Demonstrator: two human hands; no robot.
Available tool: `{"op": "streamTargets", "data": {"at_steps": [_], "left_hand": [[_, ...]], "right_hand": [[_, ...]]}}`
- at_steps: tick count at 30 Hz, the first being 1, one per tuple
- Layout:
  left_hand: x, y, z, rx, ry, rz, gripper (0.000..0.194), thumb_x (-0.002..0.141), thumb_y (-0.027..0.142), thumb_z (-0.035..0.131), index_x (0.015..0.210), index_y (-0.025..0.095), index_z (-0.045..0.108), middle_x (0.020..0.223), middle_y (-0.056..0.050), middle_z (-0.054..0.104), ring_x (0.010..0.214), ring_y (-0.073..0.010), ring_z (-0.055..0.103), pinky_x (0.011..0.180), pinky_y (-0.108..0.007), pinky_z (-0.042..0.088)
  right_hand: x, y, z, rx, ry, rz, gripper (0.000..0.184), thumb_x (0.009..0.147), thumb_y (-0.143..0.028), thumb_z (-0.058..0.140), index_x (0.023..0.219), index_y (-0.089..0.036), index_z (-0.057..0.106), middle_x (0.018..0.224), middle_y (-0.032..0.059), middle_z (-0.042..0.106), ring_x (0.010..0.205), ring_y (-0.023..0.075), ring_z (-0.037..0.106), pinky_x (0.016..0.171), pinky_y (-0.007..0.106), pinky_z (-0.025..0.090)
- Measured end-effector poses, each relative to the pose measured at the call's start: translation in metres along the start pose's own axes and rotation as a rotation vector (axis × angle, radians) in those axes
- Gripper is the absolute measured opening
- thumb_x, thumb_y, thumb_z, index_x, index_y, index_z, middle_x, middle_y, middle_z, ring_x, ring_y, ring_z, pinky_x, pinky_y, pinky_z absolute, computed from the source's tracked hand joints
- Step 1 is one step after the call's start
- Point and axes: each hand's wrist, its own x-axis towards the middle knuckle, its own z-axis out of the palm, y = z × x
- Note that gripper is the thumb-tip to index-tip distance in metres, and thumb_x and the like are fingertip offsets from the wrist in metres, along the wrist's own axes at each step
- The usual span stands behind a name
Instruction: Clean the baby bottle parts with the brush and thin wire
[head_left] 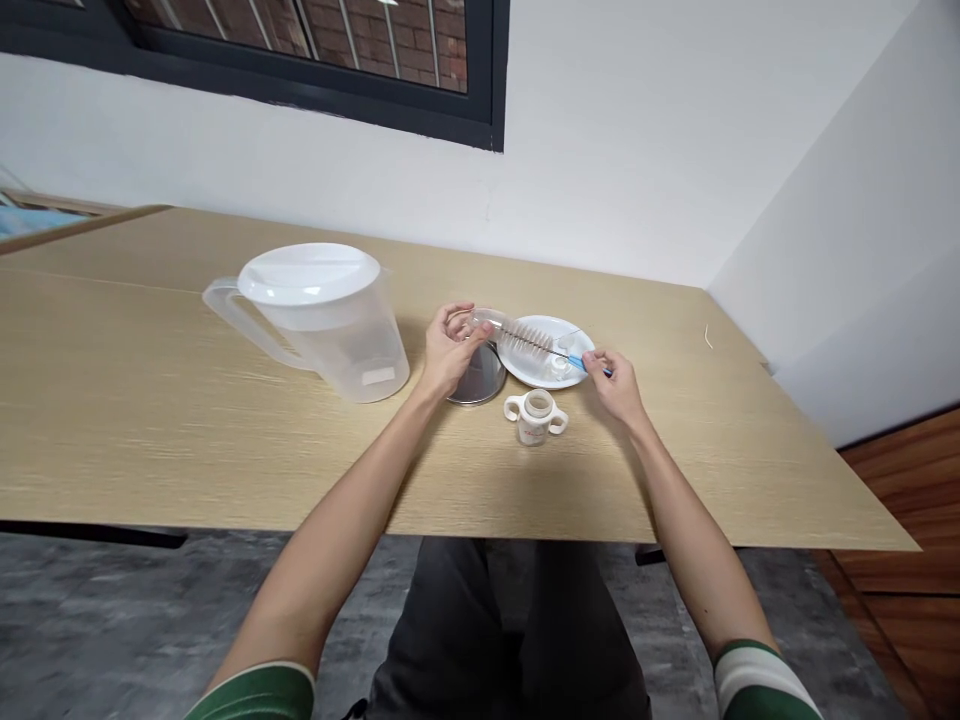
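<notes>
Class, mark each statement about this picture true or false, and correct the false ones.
1. The right hand holds the blue handle of a bottle brush. True.
2. The lid of the plastic pitcher lies off to one side. False: it sits on the pitcher.
3. The two-handled cup stands on the white plate. False: it stands on the wooden tabletop in front of the plate.
4. The left hand holds a clear plastic piece near the brush's bristles. True.
</notes>
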Motion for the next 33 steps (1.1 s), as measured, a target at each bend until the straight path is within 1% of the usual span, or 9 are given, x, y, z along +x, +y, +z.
{"op": "streamTargets", "data": {"at_steps": [4,8,13,16,20,23,26,29,33], "left_hand": [[0.002,-0.004,-0.001,-0.001,0.101,-0.048,0.066,0.059,0.05,0.09,0.104,0.017,0.055,0.091,-0.004,0.07,0.075,-0.0142,0.07,0.069,-0.025,0.058],[0.004,-0.007,-0.004,-0.001,0.143,-0.079,0.064,0.059,0.05,0.09,0.102,0.018,0.054,0.092,-0.005,0.071,0.072,-0.0135,0.07,0.066,-0.025,0.059],[0.004,-0.004,-0.004,-0.066,0.107,-0.072,0.067,0.059,0.051,0.09,0.105,0.019,0.054,0.091,-0.005,0.073,0.073,-0.0143,0.071,0.066,-0.025,0.06],[0.004,-0.001,-0.003,-0.089,0.106,-0.067,0.067,0.059,0.05,0.091,0.105,0.02,0.054,0.091,-0.004,0.073,0.074,-0.0148,0.071,0.066,-0.025,0.06],[0.003,0.001,-0.002,-0.073,0.142,-0.075,0.065,0.059,0.05,0.091,0.103,0.019,0.054,0.088,-0.004,0.073,0.072,-0.0149,0.071,0.065,-0.026,0.06],[0.004,-0.001,-0.003,-0.051,0.143,-0.077,0.064,0.061,0.051,0.089,0.104,0.019,0.054,0.09,-0.004,0.073,0.073,-0.0155,0.071,0.067,-0.027,0.06],[0.005,-0.004,-0.004,-0.04,0.136,-0.066,0.064,0.063,0.051,0.088,0.106,0.019,0.054,0.092,-0.005,0.072,0.076,-0.0164,0.072,0.069,-0.029,0.061],[0.005,-0.005,-0.006,-0.038,0.13,-0.046,0.065,0.062,0.05,0.089,0.106,0.019,0.054,0.096,-0.006,0.072,0.081,-0.0174,0.073,0.07,-0.028,0.061],[0.005,-0.003,-0.006,-0.043,0.118,-0.029,0.068,0.059,0.048,0.091,0.108,0.02,0.053,0.101,-0.007,0.071,0.086,-0.018,0.073,0.072,-0.027,0.061]], "right_hand": [[0.0,-0.002,0.003,0.126,0.057,-0.012,0.05,0.077,-0.056,0.075,0.107,-0.024,0.052,0.077,-0.0037,0.057,0.063,0.0124,0.052,0.056,0.024,0.041],[0.001,0.005,0.003,0.111,0.074,0.019,0.046,0.076,-0.058,0.075,0.101,-0.023,0.058,0.09,0.0016,0.064,0.068,0.0133,0.056,0.057,0.025,0.043],[0.0,0.009,-0.001,-0.044,0.025,0.032,0.045,0.09,-0.064,0.056,0.078,-0.021,0.061,0.059,-0.0033,0.052,0.055,0.0123,0.045,0.054,0.026,0.036],[-0.001,0.007,-0.001,-0.114,-0.007,-0.024,0.051,0.094,-0.062,0.049,0.065,-0.02,0.054,0.058,-0.0024,0.05,0.058,0.0123,0.044,0.058,0.026,0.036],[-0.003,0.004,0.004,-0.033,0.002,-0.024,0.039,0.085,-0.059,0.066,0.094,-0.022,0.059,0.073,-0.0028,0.058,0.065,0.0131,0.052,0.06,0.025,0.042],[-0.004,0.003,0.007,0.037,0.019,0.013,0.048,0.076,-0.057,0.075,0.104,-0.024,0.055,0.084,-0.0014,0.063,0.068,0.0137,0.057,0.061,0.025,0.046],[-0.004,0.003,0.007,0.012,0.036,-0.004,0.045,0.077,-0.059,0.073,0.098,-0.022,0.058,0.094,0.0028,0.067,0.074,0.0156,0.061,0.065,0.027,0.048],[-0.004,0.003,0.004,-0.12,0.027,-0.053,0.038,0.086,-0.06,0.063,0.088,-0.021,0.063,0.078,0.0007,0.065,0.064,0.0141,0.054,0.06,0.026,0.042],[-0.005,0.003,0.002,-0.232,-0.011,-0.09,0.047,0.098,-0.055,0.044,0.07,-0.021,0.057,0.063,-0.0008,0.057,0.057,0.0129,0.046,0.058,0.027,0.034]]}}
